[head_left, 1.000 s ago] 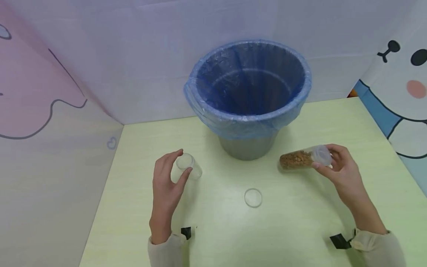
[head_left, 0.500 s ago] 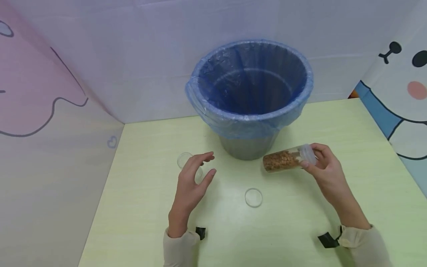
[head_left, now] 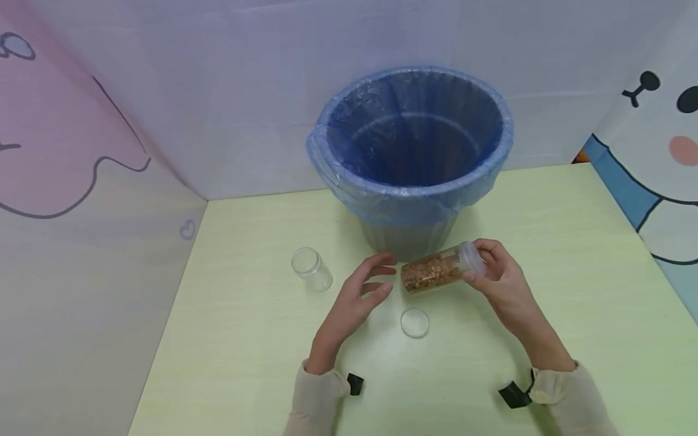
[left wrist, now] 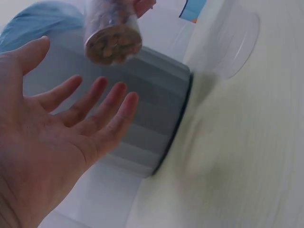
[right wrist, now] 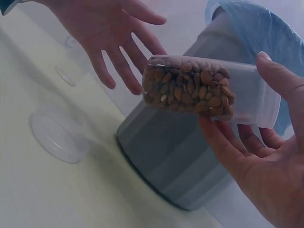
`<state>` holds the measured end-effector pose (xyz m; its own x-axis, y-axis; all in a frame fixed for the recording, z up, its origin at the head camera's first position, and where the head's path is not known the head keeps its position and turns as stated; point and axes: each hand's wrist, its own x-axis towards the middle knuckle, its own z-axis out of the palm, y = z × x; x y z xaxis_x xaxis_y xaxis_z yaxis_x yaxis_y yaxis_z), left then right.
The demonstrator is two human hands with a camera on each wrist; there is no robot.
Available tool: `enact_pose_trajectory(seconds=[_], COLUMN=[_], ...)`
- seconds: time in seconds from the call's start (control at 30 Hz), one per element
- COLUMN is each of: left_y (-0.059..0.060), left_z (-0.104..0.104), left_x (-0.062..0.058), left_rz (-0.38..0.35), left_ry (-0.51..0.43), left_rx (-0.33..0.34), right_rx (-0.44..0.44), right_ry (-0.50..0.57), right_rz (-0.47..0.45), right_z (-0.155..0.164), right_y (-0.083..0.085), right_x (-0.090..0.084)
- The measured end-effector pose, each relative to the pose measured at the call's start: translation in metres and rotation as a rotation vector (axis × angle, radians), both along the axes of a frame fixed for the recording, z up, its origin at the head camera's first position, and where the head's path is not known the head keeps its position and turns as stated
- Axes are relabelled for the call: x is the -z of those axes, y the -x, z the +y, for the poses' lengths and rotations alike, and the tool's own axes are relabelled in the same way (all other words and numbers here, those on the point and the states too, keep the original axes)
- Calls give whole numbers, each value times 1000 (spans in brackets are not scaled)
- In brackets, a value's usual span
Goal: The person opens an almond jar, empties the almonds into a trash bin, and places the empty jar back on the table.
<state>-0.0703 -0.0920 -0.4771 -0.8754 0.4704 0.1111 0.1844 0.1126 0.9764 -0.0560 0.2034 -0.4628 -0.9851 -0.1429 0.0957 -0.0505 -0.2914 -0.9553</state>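
Observation:
A see-through jar of brown, almond-like nuts (head_left: 433,272) lies almost level in the air, its frosted lid end toward the right. My right hand (head_left: 501,284) grips it at that lid end, thumb on one side and fingers on the other. In the right wrist view the nuts (right wrist: 187,88) fill the jar's left part. My left hand (head_left: 357,297) is just left of the jar's base, apart from it, its fingers spread and holding nothing, as the left wrist view of the palm (left wrist: 47,137) confirms. Below the jar, a clear round lid (head_left: 415,323) lies on the table.
A second clear jar (head_left: 313,269) stands on the table to the left of my left hand. Behind both hands rises a grey bin (head_left: 406,239) with a blue bag (head_left: 409,209) folded over its rim. Walls covered in printed sheets border the pale yellow table (head_left: 245,339).
My left hand has left the clear jar and moved right, toward the middle. My right hand has carried the nut jar left, so the two hands are now close together.

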Motion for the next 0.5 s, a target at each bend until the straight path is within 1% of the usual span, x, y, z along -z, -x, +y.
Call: enact_pose_trajectory(seconds=[0.03, 0.1, 0.2, 0.37, 0.5], left_y=[-1, -2, -1, 0, 1], left_z=[3, 8, 15, 24, 29], left_x=[0, -1, -2, -3, -5], left_rz=[-3, 16, 76, 223, 338], left_ry=[7, 51, 160, 358, 459], left_rx=[4, 4, -3, -36, -60], right_rx=[-7, -18, -35, -47, -57], right_ry=[-15, -45, -96, -143, -178], right_rz=[-2, -2, 5, 20, 27], right_z=[-2, -5, -10, -22, -32], right_y=[0, 0, 0, 1, 4], right_x=[0, -1, -1, 2, 4])
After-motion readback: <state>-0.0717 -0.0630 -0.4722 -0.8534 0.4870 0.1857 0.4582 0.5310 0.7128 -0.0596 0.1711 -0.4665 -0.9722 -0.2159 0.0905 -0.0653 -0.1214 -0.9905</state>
